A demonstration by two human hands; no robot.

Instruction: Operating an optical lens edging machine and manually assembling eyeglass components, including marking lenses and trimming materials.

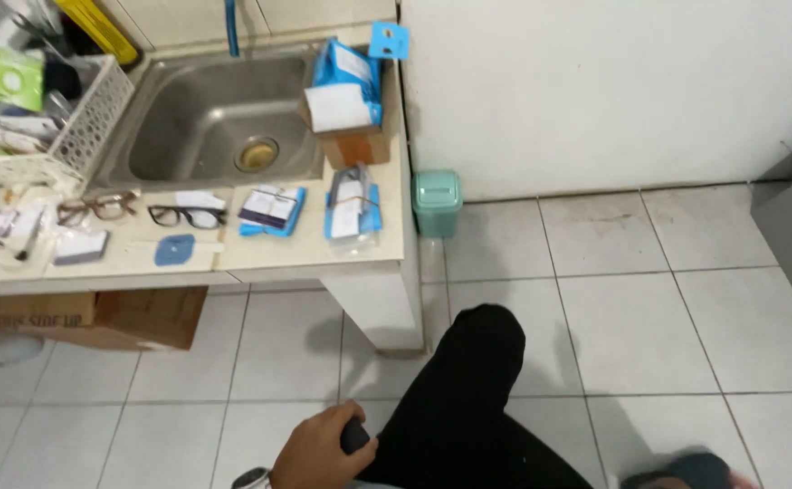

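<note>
your left hand (pixel 324 450) is low in frame, fingers curled shut around a small dark object (pixel 354 436), resting against your black-trousered leg (pixel 468 398). only the object's top shows past the thumb, so i can't tell what it is; the grip looks like a carry hold, not a working one. there's a watch (pixel 253 478) on that wrist. your right hand is out of frame, so no read on it.

everything else sits well ahead of and above the hand, out of reach from here. the surface (pixel 233 256) has items laid flat in a row along its front edge, apart from each other, probably for easy picking: brown-framed glasses (pixel 97 206), black-framed glasses (pixel 186 215), a blue oval pad (pixel 175 249), a blue card packet (pixel 271 209) and a bagged bundle (pixel 353 210) at the corner nearest you.

behind them is a steel sink (pixel 206 118), dry-looking, with a cardboard box and blue packet (pixel 346 100) perched on its right rim. a white perforated basket (pixel 79 127) sits far left of the hand. a small green bin (pixel 437 201) stands on the tiled floor (pixel 649 299) against the wall, beside the surface's leg. a cardboard box (pixel 97 319) is tucked under the surface.
</note>
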